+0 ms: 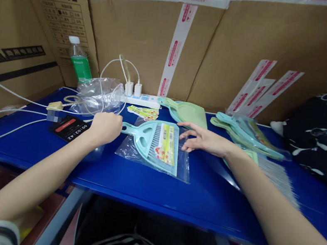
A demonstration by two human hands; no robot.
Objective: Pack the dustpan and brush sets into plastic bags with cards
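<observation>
A light-blue dustpan (pixel 148 139) with a brush and a printed label card (pixel 165 143) lies inside a clear plastic bag (pixel 183 166) on the blue table (pixel 201 196). My left hand (pixel 104 128) is closed around the dustpan's handle at the bag's left end. My right hand (pixel 204 140) rests with fingers spread on the bag's upper right edge. A green dustpan (pixel 190 113) lies just behind.
Several more dustpan and brush sets (pixel 244 130) lie at the right, next to a black bag (pixel 326 134). At the back left are a power strip (pixel 142 99) with chargers, white cables, a crumpled plastic bag (pixel 95 95), a green bottle (pixel 79 61) and a timer (pixel 70 127). Cardboard boxes stand behind.
</observation>
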